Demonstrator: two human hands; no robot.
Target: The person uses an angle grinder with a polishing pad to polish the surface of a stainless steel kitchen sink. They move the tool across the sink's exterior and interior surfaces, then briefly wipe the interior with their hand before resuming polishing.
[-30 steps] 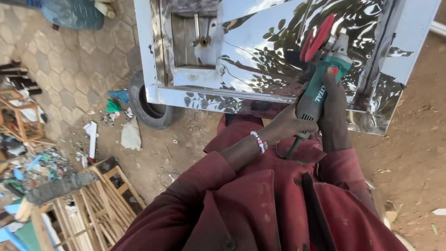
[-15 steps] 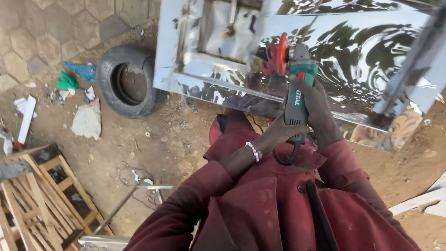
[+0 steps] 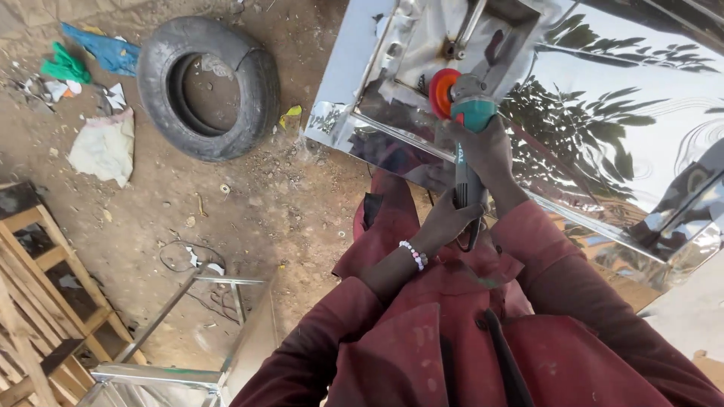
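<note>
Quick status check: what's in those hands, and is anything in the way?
Both hands grip angle grinder: right hand forward, left hand rear. Red disc at shiny steel panel. Nothing blocking.

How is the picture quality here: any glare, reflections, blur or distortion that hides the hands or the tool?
Head view: hard daylight, sharp focus, no motion blur. The polished mirror-like metal sheet reflects tree foliage and sky, cluttering the background behind the teal angle grinder with red disc. Left hand and right hand are clearly lit. Wide-angle lens bends the edges, near the black rubber tyre.
</note>
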